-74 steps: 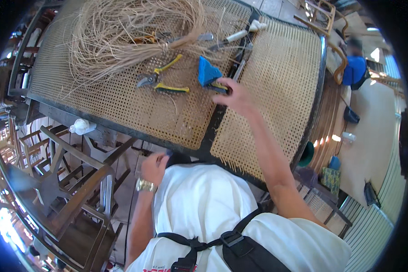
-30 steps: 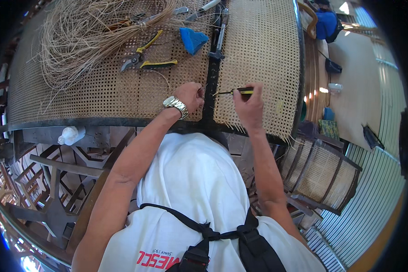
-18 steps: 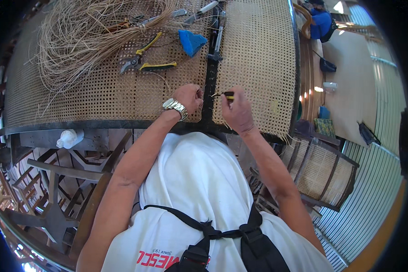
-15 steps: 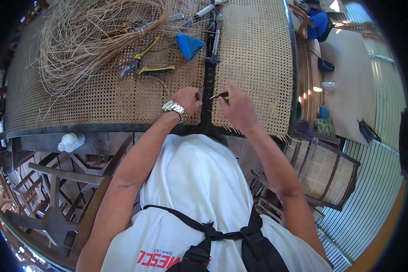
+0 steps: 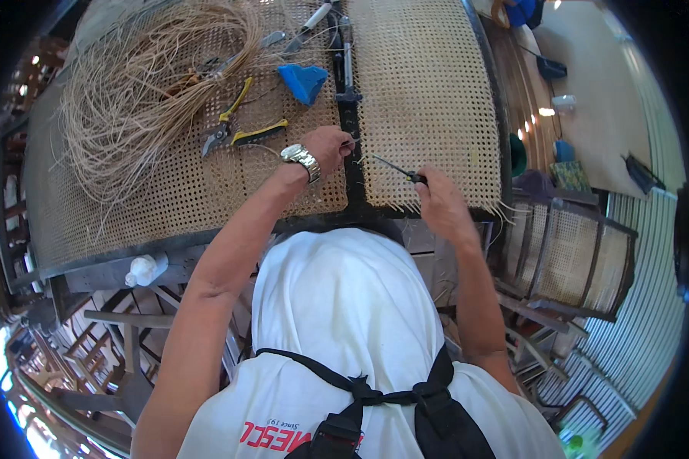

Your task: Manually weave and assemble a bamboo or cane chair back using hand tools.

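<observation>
Two outstretched arms [image 5: 233, 241], left hand [image 5: 329, 148] ahead, right hand [image 5: 443, 203] around thin tool [image 5: 416, 177]

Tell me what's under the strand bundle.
Woven cane shows through gaps in the bundle. An orange-brown thing is partly visible among the strands; the rest of it, and anything beneath the denser strands, is covered.

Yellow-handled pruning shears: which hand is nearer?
Left. The left hand is to the right of the pruning shears, apart from them; the right hand, holding a thin-shafted tool, is farther right and lower in the picture.
</observation>
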Available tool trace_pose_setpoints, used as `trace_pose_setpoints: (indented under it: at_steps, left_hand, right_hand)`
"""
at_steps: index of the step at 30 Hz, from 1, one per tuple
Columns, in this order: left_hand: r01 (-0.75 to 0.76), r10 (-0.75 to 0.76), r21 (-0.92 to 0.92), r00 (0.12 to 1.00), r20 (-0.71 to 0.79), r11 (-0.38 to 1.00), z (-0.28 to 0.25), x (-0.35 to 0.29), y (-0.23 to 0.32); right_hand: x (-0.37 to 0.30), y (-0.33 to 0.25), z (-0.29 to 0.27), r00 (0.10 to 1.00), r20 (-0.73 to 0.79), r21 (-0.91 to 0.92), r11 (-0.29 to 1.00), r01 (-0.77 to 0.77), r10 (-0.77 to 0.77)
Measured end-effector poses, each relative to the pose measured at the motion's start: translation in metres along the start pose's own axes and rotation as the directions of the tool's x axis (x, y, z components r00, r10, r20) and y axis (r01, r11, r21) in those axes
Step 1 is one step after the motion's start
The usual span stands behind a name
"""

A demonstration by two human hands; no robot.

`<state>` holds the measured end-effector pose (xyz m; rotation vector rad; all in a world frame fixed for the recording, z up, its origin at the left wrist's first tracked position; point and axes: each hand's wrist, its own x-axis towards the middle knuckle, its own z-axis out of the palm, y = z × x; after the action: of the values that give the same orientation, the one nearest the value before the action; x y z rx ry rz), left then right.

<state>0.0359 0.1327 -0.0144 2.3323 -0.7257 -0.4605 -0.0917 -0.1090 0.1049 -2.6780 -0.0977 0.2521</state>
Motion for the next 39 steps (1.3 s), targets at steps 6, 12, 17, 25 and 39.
trace_pose_setpoints:
  at_steps: [6,12,17,25,39]
  left_hand:
    - [-0.168,0.164,0.039,0.983,0.084,0.985,0.008,0.013,0.006]
    - [-0.278,0.271,0.064,0.957,0.101,0.958,0.005,0.02,0.002]
    - [-0.326,0.316,0.062,0.94,0.129,0.943,0.004,0.024,0.006]
    - [-0.325,0.309,0.05,0.929,0.205,0.944,0.0,0.029,0.013]
    - [-0.304,0.219,0.344,0.939,0.264,0.888,-0.004,0.018,0.041]
  right_hand:
    - [-0.012,0.017,0.059,0.982,-0.066,0.177,0.971,-0.163,0.177]
    - [0.002,0.016,0.06,0.97,-0.056,0.193,0.956,-0.222,0.236]
    - [-0.001,0.016,0.059,0.974,-0.062,0.206,0.958,-0.199,0.216]
    - [-0.003,0.016,0.064,0.959,-0.06,0.2,0.944,-0.261,0.277]
    - [0.01,0.029,0.052,0.972,-0.13,0.256,0.954,-0.159,0.197]
